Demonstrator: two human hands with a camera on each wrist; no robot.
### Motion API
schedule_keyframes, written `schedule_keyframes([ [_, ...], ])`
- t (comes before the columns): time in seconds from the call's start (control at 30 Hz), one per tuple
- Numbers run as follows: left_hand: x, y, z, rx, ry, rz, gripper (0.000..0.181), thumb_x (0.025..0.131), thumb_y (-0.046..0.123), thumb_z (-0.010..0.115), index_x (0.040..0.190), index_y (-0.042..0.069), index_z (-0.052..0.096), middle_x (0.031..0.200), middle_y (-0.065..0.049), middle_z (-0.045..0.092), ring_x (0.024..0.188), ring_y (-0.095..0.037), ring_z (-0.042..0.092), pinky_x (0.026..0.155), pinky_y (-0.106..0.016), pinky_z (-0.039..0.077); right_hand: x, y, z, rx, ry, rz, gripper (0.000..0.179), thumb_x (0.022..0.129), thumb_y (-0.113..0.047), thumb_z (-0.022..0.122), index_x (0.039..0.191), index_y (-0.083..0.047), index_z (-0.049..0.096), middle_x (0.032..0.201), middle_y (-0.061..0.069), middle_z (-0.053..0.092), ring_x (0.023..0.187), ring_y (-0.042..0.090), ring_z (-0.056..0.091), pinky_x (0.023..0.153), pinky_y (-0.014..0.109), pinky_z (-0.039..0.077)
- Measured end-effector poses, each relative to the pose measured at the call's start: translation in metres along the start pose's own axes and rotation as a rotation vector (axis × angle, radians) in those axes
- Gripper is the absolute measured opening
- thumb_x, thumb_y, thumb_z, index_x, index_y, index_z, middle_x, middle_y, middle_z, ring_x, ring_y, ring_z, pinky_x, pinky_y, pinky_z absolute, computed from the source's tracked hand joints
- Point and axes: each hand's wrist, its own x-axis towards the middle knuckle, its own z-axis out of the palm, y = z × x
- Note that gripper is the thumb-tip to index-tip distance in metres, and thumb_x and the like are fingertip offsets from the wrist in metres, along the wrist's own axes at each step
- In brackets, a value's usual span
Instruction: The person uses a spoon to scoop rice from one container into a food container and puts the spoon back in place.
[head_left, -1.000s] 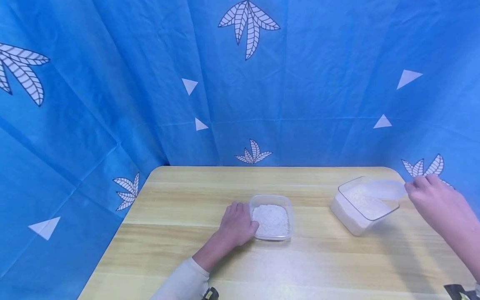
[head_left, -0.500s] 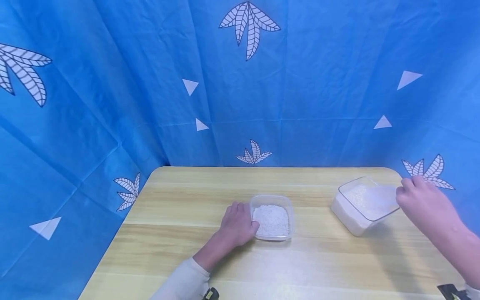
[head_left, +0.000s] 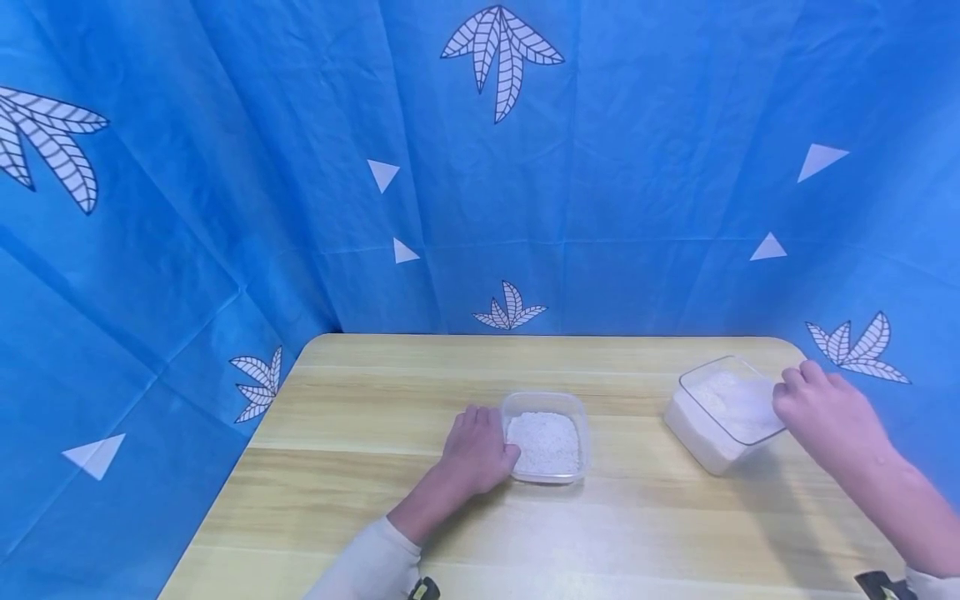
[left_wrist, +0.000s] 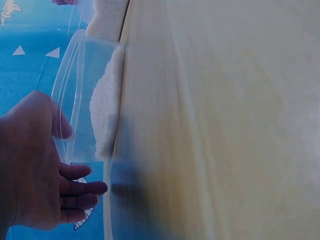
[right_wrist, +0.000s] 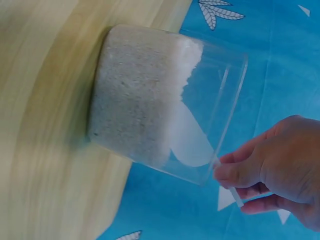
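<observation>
My left hand [head_left: 476, 450] rests at the left side of a small clear plastic tub [head_left: 583, 437], its thumb over the rim and its fingers along the outer wall. White grains [head_left: 543, 442], which look like rice, lie inside, heaped to one side in the left wrist view. At the right, my right hand [head_left: 821, 412] pinches the thin handle of a translucent white scoop [right_wrist: 189, 137] between thumb and fingers. The scoop's bowl dips into a larger, deeper clear container [head_left: 693, 433], its tip against the white grains there. Those grains fill much of that container.
Both containers stand apart on a light wooden table [head_left: 360, 417]. A blue curtain [head_left: 637, 167] with white leaves and triangles hangs behind the table and on its left. The larger container is near the table's right back corner.
My right hand has moved left and slightly down, bringing the scoop from above the larger container's right rim down into the grains. My left hand and the small tub stay put.
</observation>
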Motion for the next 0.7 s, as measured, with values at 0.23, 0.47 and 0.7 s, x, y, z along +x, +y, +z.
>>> schedule_keyframes([
  [0.23,0.000,0.001,0.000,-0.001,0.007,-0.002,0.037,0.090,0.038,0.050,0.103,0.004,0.053,0.094,-0.006,0.050,0.092,-0.022,0.041,0.089,-0.038,0.040,-0.003,0.000,0.010,0.007,0.032,-0.010,0.032,0.054,0.024,0.080,0.079,0.011,0.065,0.077,0.023,0.057,0.072,0.035,0.048,0.053,0.039,0.049],
  [0.47,-0.001,0.002,-0.001,-0.003,0.006,-0.001,0.038,0.090,0.039,0.050,0.103,0.004,0.054,0.094,-0.006,0.050,0.092,-0.022,0.042,0.089,-0.038,0.040,-0.008,0.000,0.011,0.028,0.065,-0.013,0.030,0.057,0.026,0.075,0.080,0.011,0.065,0.078,0.021,0.057,0.072,0.036,0.047,0.053,0.041,0.051],
  [0.7,0.000,0.002,-0.001,0.001,0.004,0.001,0.036,0.090,0.038,0.050,0.102,0.004,0.053,0.094,-0.006,0.050,0.092,-0.022,0.042,0.090,-0.038,0.040,-0.009,-0.003,0.009,0.082,0.043,0.022,0.030,0.060,0.025,0.072,0.086,0.011,0.067,0.082,0.021,0.059,0.076,0.038,0.051,0.048,0.045,0.052],
])
